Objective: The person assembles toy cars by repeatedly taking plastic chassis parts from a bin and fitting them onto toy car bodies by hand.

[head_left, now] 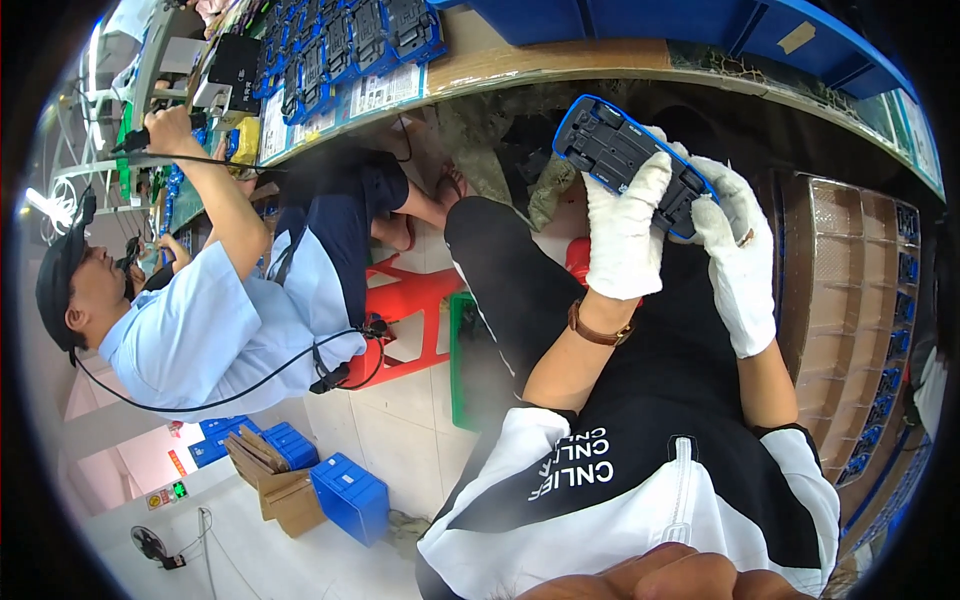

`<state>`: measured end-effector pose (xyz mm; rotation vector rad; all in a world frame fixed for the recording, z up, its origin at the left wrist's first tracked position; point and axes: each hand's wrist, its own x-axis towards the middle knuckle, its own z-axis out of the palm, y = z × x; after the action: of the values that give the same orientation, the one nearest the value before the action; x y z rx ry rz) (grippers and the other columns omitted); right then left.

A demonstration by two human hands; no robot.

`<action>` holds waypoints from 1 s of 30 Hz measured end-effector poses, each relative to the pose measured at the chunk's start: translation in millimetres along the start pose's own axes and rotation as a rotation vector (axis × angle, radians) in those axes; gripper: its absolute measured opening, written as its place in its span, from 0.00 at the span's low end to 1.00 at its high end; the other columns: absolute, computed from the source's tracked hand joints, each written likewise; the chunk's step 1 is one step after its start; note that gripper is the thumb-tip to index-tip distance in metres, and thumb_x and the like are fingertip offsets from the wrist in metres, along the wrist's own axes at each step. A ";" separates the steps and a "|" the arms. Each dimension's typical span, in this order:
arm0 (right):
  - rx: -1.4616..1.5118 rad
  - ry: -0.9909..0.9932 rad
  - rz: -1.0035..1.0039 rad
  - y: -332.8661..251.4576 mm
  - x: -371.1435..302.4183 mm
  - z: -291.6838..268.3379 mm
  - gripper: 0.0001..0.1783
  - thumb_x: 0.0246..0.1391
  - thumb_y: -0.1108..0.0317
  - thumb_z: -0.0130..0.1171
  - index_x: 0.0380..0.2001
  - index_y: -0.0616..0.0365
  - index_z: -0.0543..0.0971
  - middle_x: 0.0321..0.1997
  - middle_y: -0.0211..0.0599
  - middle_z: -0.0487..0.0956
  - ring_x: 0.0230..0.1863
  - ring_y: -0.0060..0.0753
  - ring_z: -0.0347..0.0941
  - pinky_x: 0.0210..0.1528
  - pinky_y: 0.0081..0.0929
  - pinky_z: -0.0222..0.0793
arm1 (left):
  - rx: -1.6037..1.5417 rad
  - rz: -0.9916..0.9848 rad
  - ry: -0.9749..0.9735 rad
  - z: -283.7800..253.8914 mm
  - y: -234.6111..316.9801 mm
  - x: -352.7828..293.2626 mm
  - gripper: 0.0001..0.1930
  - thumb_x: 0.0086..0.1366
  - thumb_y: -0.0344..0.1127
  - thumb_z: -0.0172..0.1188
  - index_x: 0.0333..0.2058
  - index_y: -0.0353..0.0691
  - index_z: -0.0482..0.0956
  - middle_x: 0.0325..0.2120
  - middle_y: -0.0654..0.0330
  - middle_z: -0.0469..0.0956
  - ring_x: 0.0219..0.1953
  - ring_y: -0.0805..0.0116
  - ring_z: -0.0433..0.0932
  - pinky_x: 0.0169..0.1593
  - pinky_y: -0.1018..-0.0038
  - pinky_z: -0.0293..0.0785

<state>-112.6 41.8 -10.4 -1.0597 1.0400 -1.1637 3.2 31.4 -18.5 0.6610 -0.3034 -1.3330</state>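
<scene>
The part, a flat black moulded piece with a blue rim, is held in the air over the person's lap, just below the edge of the bench. The left hand, in a white glove, wraps its fingers over the part's middle from below. The right hand, also gloved, grips the part's right end, thumb on top. Both hands are closed on it. A brown strap sits on the left wrist.

On the bench, to the upper left, more parts of the same kind lie in rows, black with blue rims, on printed sheets. Blue bins stand along the bench's far side; what they hold cannot be told. At the right, a stack of brown cardboard trays stands on edge, with blue-rimmed parts showing in its slots along the right side.

To the left a co-worker in a light blue shirt and dark cap sits on a red stool, one hand raised to the bench holding a black tool. On the floor at lower left stand blue crates and a cardboard box.
</scene>
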 end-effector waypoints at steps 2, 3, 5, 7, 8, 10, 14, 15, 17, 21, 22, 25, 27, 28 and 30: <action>-0.063 0.009 -0.023 -0.4 -1.2 -0.9 0.20 0.55 0.71 0.58 0.52 0.59 0.73 0.52 0.33 0.75 0.54 0.25 0.69 0.56 0.24 0.65 | -0.022 -0.037 -0.028 -2.6 0.6 1.8 0.23 0.60 0.20 0.59 0.51 0.44 0.66 0.43 0.60 0.75 0.43 0.65 0.78 0.48 0.69 0.78; -0.062 0.015 -0.023 -1.0 -1.2 -1.9 0.20 0.55 0.71 0.58 0.52 0.59 0.73 0.52 0.33 0.75 0.54 0.25 0.69 0.56 0.24 0.65 | -0.021 -0.042 -0.030 -3.2 2.0 2.3 0.23 0.60 0.20 0.59 0.51 0.44 0.66 0.43 0.60 0.75 0.43 0.65 0.78 0.48 0.69 0.78; -0.065 0.002 -0.139 -2.9 -0.8 -3.1 0.21 0.53 0.74 0.59 0.52 0.61 0.73 0.52 0.34 0.75 0.55 0.25 0.69 0.57 0.25 0.64 | 0.082 -0.086 -0.113 -4.5 7.6 2.8 0.21 0.60 0.22 0.60 0.51 0.42 0.67 0.44 0.60 0.74 0.45 0.65 0.77 0.49 0.68 0.77; -0.062 -0.005 -0.141 -7.4 -3.0 -3.8 0.22 0.52 0.74 0.60 0.53 0.61 0.72 0.53 0.35 0.74 0.55 0.26 0.69 0.57 0.25 0.64 | 0.111 -0.059 -0.151 -3.7 10.5 0.6 0.19 0.61 0.24 0.59 0.50 0.39 0.69 0.44 0.58 0.75 0.47 0.63 0.77 0.50 0.67 0.76; -0.061 -0.018 -0.145 -10.0 -3.3 -3.7 0.24 0.52 0.75 0.61 0.53 0.62 0.72 0.53 0.36 0.74 0.54 0.26 0.69 0.57 0.25 0.65 | 0.136 -0.025 -0.189 -2.7 11.3 0.2 0.17 0.61 0.27 0.59 0.50 0.37 0.71 0.44 0.55 0.76 0.48 0.62 0.77 0.51 0.66 0.75; -0.029 0.004 -0.112 -15.4 -7.4 -1.1 0.25 0.52 0.74 0.61 0.54 0.62 0.71 0.53 0.37 0.73 0.54 0.26 0.69 0.56 0.24 0.65 | 0.103 -0.027 -0.198 -0.3 11.1 -4.1 0.19 0.62 0.28 0.60 0.52 0.38 0.68 0.46 0.55 0.75 0.50 0.60 0.75 0.53 0.64 0.74; 0.033 -0.023 -0.070 -16.6 -9.2 0.4 0.27 0.52 0.73 0.61 0.55 0.63 0.68 0.53 0.38 0.72 0.53 0.26 0.68 0.55 0.24 0.66 | 0.066 0.027 -0.173 4.2 7.7 -7.8 0.22 0.62 0.30 0.60 0.54 0.43 0.65 0.50 0.55 0.72 0.52 0.58 0.74 0.55 0.62 0.72; -0.012 -0.019 -0.068 -16.9 -8.1 0.6 0.26 0.52 0.73 0.61 0.55 0.64 0.68 0.53 0.38 0.72 0.53 0.25 0.68 0.55 0.24 0.66 | 0.039 0.029 -0.168 3.8 7.6 -8.0 0.23 0.61 0.28 0.60 0.55 0.44 0.64 0.49 0.56 0.72 0.51 0.59 0.74 0.54 0.63 0.74; 0.023 -0.028 -0.030 -17.6 -9.6 -3.2 0.26 0.52 0.73 0.61 0.55 0.64 0.68 0.53 0.37 0.72 0.53 0.25 0.68 0.55 0.24 0.66 | -0.005 0.031 -0.148 7.3 5.1 -10.4 0.24 0.61 0.26 0.61 0.55 0.44 0.65 0.49 0.58 0.72 0.51 0.61 0.75 0.53 0.66 0.75; 0.155 -0.028 -0.016 -18.8 -12.8 -3.2 0.27 0.51 0.71 0.63 0.55 0.63 0.68 0.51 0.40 0.73 0.52 0.28 0.70 0.54 0.25 0.66 | 0.098 0.139 -0.082 18.4 -1.5 -21.6 0.23 0.61 0.27 0.61 0.54 0.42 0.65 0.47 0.59 0.72 0.49 0.62 0.75 0.53 0.67 0.75; 0.158 -0.027 -0.015 -18.3 -12.4 -4.2 0.27 0.51 0.71 0.63 0.55 0.63 0.68 0.51 0.40 0.73 0.52 0.28 0.70 0.54 0.25 0.66 | 0.102 0.138 -0.082 18.4 -0.5 -21.3 0.23 0.61 0.27 0.61 0.54 0.42 0.65 0.47 0.59 0.72 0.49 0.62 0.75 0.53 0.67 0.75; -0.633 0.169 -0.648 -15.4 -6.3 -5.5 0.31 0.43 0.69 0.69 0.53 0.60 0.71 0.46 0.45 0.74 0.48 0.42 0.74 0.50 0.27 0.70 | 0.035 -0.035 0.004 16.3 -0.4 -18.3 0.20 0.63 0.26 0.59 0.52 0.41 0.66 0.46 0.60 0.72 0.47 0.63 0.76 0.52 0.67 0.75; -0.652 0.118 -0.664 -11.9 -4.8 -10.8 0.32 0.40 0.70 0.71 0.51 0.60 0.72 0.46 0.44 0.74 0.46 0.43 0.74 0.47 0.29 0.72 | 0.066 -0.004 0.002 12.0 -6.7 -16.7 0.19 0.63 0.26 0.59 0.51 0.41 0.66 0.45 0.60 0.72 0.47 0.64 0.76 0.52 0.68 0.75; -0.672 0.065 -0.682 -10.5 -3.7 -12.9 0.33 0.36 0.70 0.73 0.50 0.59 0.73 0.47 0.44 0.74 0.45 0.44 0.75 0.45 0.30 0.73 | 0.095 0.027 0.001 9.9 -9.6 -16.0 0.18 0.63 0.26 0.58 0.51 0.41 0.66 0.45 0.60 0.72 0.47 0.64 0.76 0.52 0.68 0.76; -0.643 0.089 -0.699 -10.1 -1.9 -14.2 0.33 0.33 0.72 0.73 0.47 0.58 0.74 0.47 0.44 0.74 0.43 0.45 0.75 0.42 0.31 0.75 | 0.116 0.016 0.009 10.6 -10.6 -14.6 0.17 0.63 0.25 0.58 0.50 0.41 0.67 0.44 0.60 0.73 0.46 0.64 0.76 0.51 0.69 0.76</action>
<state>-128.5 41.5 -3.0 -2.0037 1.1875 -1.4654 -14.5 41.7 -14.2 0.7598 -0.3798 -1.3045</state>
